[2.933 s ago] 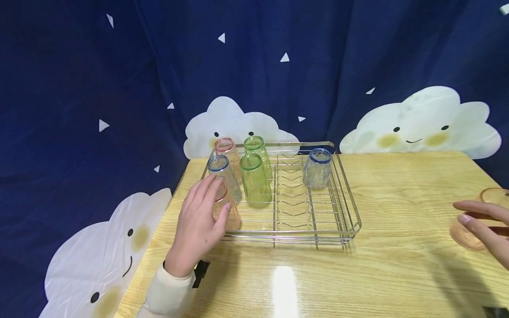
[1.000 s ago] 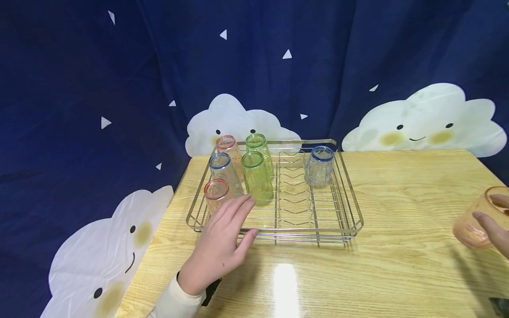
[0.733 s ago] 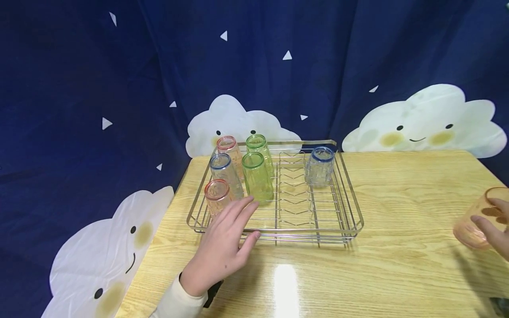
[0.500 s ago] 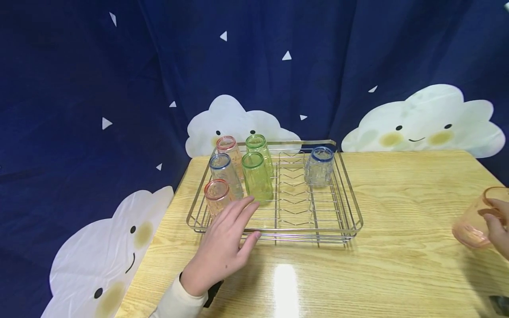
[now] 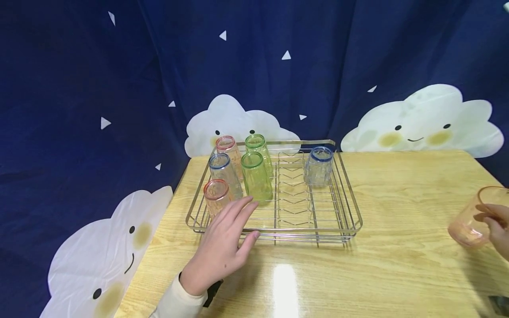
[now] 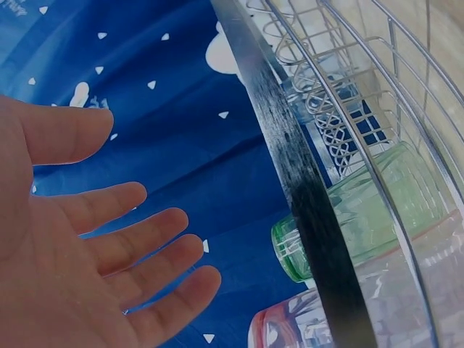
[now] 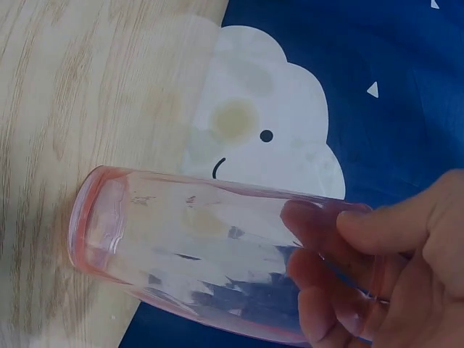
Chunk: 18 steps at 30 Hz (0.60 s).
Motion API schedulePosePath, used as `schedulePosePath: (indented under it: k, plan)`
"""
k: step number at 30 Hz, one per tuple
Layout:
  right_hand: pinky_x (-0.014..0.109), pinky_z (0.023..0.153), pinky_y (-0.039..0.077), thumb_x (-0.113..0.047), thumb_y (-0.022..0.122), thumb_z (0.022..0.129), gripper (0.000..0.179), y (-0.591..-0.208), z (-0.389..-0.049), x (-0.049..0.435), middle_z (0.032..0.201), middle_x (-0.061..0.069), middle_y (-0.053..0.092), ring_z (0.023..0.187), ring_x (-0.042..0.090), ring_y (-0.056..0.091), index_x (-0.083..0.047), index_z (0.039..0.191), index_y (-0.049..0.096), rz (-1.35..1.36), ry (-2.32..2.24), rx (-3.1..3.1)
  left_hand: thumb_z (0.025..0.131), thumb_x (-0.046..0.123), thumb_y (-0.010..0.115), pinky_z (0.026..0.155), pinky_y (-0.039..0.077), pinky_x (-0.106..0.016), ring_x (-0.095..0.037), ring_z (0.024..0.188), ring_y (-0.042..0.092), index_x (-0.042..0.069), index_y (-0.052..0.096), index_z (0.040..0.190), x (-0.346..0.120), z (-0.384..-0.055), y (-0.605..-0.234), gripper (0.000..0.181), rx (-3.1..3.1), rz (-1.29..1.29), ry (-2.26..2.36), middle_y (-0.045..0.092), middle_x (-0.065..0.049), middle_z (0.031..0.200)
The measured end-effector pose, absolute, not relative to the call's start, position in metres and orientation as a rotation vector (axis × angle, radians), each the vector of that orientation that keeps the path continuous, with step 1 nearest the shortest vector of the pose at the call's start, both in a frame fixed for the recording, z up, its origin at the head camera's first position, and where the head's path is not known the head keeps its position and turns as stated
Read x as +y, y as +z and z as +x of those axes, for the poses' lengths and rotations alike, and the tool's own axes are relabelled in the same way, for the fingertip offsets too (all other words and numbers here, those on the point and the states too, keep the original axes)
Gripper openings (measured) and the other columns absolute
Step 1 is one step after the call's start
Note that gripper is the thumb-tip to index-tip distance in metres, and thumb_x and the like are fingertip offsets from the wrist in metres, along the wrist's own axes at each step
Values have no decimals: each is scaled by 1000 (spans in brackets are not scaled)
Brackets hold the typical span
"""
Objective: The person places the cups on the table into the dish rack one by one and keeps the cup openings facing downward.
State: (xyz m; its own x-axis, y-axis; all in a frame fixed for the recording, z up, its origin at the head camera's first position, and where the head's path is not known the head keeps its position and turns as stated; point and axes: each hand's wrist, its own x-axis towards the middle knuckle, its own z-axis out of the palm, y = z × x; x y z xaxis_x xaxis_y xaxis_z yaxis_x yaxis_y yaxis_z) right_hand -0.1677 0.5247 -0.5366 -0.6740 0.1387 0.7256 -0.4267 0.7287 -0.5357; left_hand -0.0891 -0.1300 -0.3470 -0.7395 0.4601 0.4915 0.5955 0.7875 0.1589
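At the right edge of the head view my right hand [image 5: 497, 223] pinches an orange-pink drinking glass [image 5: 465, 227] near its rim. In the right wrist view, the thumb lies on the near side of this glass [image 7: 196, 254] and the fingers show through its wall. The glass is mouth up, its thick base at the table. My left hand [image 5: 222, 245] is over the front rail of a wire dish rack [image 5: 294, 232], beside a red-rimmed glass [image 5: 216, 194]. Its fingers are relaxed and hold nothing; the left wrist view shows a bare palm [image 6: 72, 268].
Several glasses stand upside down in the rack: a pink one [image 5: 228, 148], two green ones [image 5: 257, 181] [image 5: 258, 148] and a blue-rimmed one [image 5: 226, 170] at left. Another blue-rimmed glass [image 5: 318, 168] stands at back right. A dark curtain [image 5: 254, 66] hangs behind the wooden table [image 5: 397, 221].
My left hand has moved from the front red-rimmed glass rightward and nearer, then stayed still. My right fingers have closed on the orange-pink glass, which has shifted slightly left.
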Motion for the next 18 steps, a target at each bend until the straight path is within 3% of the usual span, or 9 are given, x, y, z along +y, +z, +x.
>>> schedulePosePath:
  k: [3,9,14,18]
  plan:
    - [-6,67,31,28,38,83,61,-538,-169,524,99,-49,54,87,-32,51,-4,128,65,239,944,-2116,91,30,67,109,46,-46,-26,134,51,12,51,142,-130,-90,-347,56,-2553,-788,-427,53,-7,146]
    - [-8,76,31,23,37,90,64,-540,-166,526,99,-49,54,91,-30,50,-19,133,61,209,1001,-2122,91,29,67,108,47,-48,-26,135,51,13,51,142,-129,-90,-348,56,-2557,-785,-433,52,-6,147]
    - [-4,78,33,14,37,97,44,-541,-171,529,102,-46,58,97,-28,53,0,132,60,303,1034,-2067,91,29,68,109,47,-47,-26,134,51,13,53,141,-129,-91,-348,55,-2553,-781,-434,52,-5,147]
    - [0,69,30,9,38,99,36,-541,-173,531,104,-45,59,98,-26,53,10,130,58,341,1001,-2058,91,30,68,108,47,-47,-26,134,51,12,53,140,-129,-91,-348,54,-2548,-782,-432,53,-6,147]
